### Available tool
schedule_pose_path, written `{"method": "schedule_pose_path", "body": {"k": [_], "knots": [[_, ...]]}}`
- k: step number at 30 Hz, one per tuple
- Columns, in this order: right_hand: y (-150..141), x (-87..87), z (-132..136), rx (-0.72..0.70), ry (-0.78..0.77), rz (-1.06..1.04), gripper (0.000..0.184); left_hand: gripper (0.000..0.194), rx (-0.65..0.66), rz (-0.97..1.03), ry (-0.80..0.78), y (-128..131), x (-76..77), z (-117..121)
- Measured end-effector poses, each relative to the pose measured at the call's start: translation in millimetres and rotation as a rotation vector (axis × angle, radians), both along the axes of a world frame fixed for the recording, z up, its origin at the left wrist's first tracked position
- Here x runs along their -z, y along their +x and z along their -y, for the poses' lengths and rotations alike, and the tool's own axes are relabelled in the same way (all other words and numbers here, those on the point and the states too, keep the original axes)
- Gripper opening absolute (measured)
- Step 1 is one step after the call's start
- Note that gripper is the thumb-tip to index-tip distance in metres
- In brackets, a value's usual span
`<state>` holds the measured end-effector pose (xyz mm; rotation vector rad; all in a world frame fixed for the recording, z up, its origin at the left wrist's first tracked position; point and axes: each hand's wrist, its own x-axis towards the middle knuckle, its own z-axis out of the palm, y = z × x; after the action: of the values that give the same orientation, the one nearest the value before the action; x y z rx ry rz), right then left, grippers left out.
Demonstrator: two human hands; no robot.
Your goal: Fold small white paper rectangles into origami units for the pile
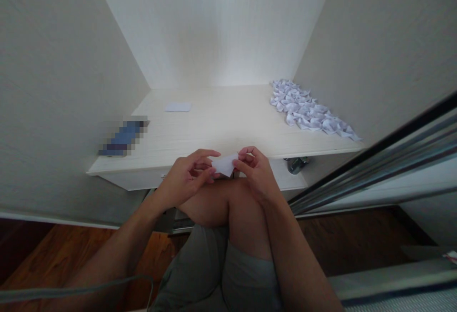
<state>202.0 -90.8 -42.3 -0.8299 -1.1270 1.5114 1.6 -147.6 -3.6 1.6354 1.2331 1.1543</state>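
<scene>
A small white piece of paper [225, 163] is held between my two hands, just above my crossed knees and in front of the shelf edge. It looks partly folded, with one lower corner pointing down. My left hand [193, 171] pinches its left end between thumb and fingers. At the right end, my right hand [256, 167] grips it with thumb and bent fingers. On the right of the white desktop [221, 129] lies a long heap of folded white paper pieces [310, 107]. A flat stack of white paper [178, 107] rests toward the back left.
A blurred-out phone-like object [124, 137] lies at the desktop's left edge. Walls close in the desk on three sides. Below the top, a dark can-like object [297, 164] stands on a lower shelf at right. A sliding-door rail [374, 155] runs along the right.
</scene>
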Motion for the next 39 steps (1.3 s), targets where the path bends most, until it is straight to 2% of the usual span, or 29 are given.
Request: {"method": "schedule_pose_path", "body": {"k": [3,6,14,19,21,24,26,29,32,35,39], "knots": [[-0.7,-2.1,1.8,-0.024,-0.046,-0.064,0.035,0.024,0.040,-0.193,0.139,-0.9,-2.5,1.0],[0.2,-4.5,4.2,-0.052,-0.076,-0.083,0.037,0.019,0.081,-0.301,0.259,-3.3,-4.1,-1.1],[1.3,-9.2,6.5,-0.096,-0.158,-0.094,0.039,0.022,0.195,-0.542,0.485,-13.7,-5.6,-6.9],[2.5,-11.1,4.9,-0.153,-0.181,-0.081,0.037,0.022,0.128,-0.641,0.693,-16.7,-7.2,-10.5],[2.9,-11.1,4.3,-0.187,-0.188,-0.083,0.036,0.019,0.092,-0.626,0.726,-14.3,-7.8,-11.4],[3.1,-10.4,3.9,-0.187,-0.192,-0.100,0.029,0.012,0.028,-0.498,0.631,-5.9,-7.8,-11.2],[3.7,-9.7,4.3,-0.151,-0.169,-0.112,0.029,0.010,-0.080,-0.336,0.459,2.1,-6.2,-10.7],[5.1,-8.7,6.5,-0.123,-0.091,-0.125,0.035,0.018,-0.226,-0.018,0.130,15.0,-1.2,-11.6],[4.8,-7.0,9.7,-0.093,0.010,-0.122,0.031,0.032,-0.251,0.305,-0.071,27.4,5.1,-13.9],[1.4,-3.8,10.2,0.003,0.080,-0.092,0.022,0.039,-0.283,0.480,-0.141,39.0,9.9,-14.3],[-3.6,0.7,7.5,0.150,0.141,-0.030,0.018,0.037,-0.376,0.570,-0.133,50.6,12.2,-11.2]]}}
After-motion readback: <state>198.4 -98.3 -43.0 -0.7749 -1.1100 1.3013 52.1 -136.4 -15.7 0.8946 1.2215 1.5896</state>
